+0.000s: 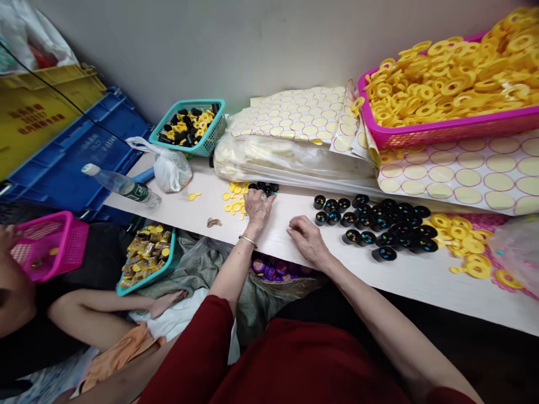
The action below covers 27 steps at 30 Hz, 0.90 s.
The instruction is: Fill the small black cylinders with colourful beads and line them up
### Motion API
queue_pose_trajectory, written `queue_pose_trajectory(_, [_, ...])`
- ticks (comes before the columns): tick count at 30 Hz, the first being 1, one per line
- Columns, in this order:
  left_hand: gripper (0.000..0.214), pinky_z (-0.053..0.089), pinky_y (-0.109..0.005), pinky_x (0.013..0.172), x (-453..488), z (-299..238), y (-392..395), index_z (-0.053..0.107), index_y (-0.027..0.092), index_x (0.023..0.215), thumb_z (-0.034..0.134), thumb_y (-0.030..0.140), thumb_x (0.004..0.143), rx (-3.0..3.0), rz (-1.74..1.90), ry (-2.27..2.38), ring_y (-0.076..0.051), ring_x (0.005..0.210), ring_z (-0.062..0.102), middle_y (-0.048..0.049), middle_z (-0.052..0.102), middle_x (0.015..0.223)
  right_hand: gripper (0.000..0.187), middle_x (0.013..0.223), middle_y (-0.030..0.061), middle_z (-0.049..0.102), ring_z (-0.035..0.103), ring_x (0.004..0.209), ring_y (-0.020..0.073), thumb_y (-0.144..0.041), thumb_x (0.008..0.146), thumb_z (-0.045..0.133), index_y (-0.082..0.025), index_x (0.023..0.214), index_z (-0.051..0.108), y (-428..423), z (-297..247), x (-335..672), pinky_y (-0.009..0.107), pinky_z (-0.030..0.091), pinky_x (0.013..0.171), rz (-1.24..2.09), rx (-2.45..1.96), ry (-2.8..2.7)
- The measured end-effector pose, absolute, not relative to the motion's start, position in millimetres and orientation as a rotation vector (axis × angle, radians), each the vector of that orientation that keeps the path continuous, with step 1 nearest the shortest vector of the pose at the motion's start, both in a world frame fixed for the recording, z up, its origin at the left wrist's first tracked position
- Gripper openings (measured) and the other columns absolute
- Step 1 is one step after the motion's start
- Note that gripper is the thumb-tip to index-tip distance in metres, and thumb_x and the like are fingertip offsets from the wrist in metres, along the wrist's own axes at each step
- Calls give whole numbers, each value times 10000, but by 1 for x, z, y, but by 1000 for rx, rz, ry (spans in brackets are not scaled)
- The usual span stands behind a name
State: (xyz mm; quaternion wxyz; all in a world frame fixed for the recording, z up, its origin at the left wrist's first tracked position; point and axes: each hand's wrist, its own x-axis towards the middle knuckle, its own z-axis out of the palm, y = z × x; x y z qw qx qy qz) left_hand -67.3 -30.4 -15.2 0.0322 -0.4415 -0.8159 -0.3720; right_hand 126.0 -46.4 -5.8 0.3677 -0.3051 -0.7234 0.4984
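My left hand (257, 205) reaches out over the white table (379, 272) and its fingers curl onto a small cluster of black caps (263, 187), with small yellow rings (234, 199) just left of it. My right hand (306, 235) rests on the table near the front edge, fingers loosely curled, with nothing visible in it. To its right stands a large group of black caps with coloured dots (381, 224). Beyond those lies a pile of yellow rings (463, 241).
A pink basket (446, 132) heaped with yellow rings sits on sticker sheets (484, 174) at the back right. A teal basket (189, 126), a plastic bag (170, 168) and a water bottle (122, 185) stand at the left. Another person's arm (105, 308) lies lower left, beside a second teal basket (145, 258).
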Motion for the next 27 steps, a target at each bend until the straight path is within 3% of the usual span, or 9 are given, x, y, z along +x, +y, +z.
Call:
queue_pose_trajectory(6, [219, 360, -374, 785, -57, -19, -15, 559, 189, 631, 691, 347, 705, -1279, -1084, -2564, -262, 894, 488, -85, 543, 795, 53, 801, 44, 522, 497, 749, 172, -180, 761, 450, -204, 730, 485, -21, -26, 88, 321, 423, 731, 1102, -843, -1994])
queue_pose_trajectory(11, [118, 375, -369, 842, -60, -17, -33, 593, 190, 723, 642, 297, 712, -1203, -1210, -2495, -236, 901, 517, -75, 575, 823, 234, 1026, 117, 563, 475, 956, 243, -103, 759, 407, -178, 915, 565, 6, -21, 62, 383, 400, 833, 773, -1044, -2104])
queue_pose_trajectory(14, [132, 403, -327, 815, -59, -18, -62, 609, 188, 785, 639, 273, 688, -1136, -1362, -2442, -200, 835, 543, -53, 590, 799, 240, 1107, 149, 564, 458, 988, 274, -150, 811, 440, -161, 1011, 571, 25, -12, 34, 406, 393, 819, 634, -1158, -2220])
queue_pose_trajectory(18, [177, 432, -290, 727, -58, -29, -97, 621, 189, 812, 647, 274, 660, -1179, -1506, -2412, -168, 732, 560, -26, 602, 756, 231, 1042, 194, 583, 470, 981, 299, -297, 856, 493, -135, 998, 577, 38, -1, 0, 438, 387, 802, 487, -1317, -2311])
queue_pose_trajectory(22, [146, 446, -285, 728, -58, -37, -107, 616, 200, 781, 649, 278, 662, -1275, -1533, -2393, -160, 707, 557, -16, 599, 722, 190, 990, 195, 599, 501, 929, 295, -198, 828, 472, -131, 978, 568, 38, 3, -10, 442, 379, 794, 447, -1331, -2354])
queue_pose_trajectory(27, [147, 452, -280, 720, -58, -40, -105, 621, 189, 775, 647, 242, 640, -1299, -1531, -2422, -164, 728, 564, -27, 604, 728, 194, 967, 189, 575, 498, 913, 295, -205, 823, 418, -126, 949, 543, 31, 0, 29, 397, 386, 754, 420, -1404, -2221])
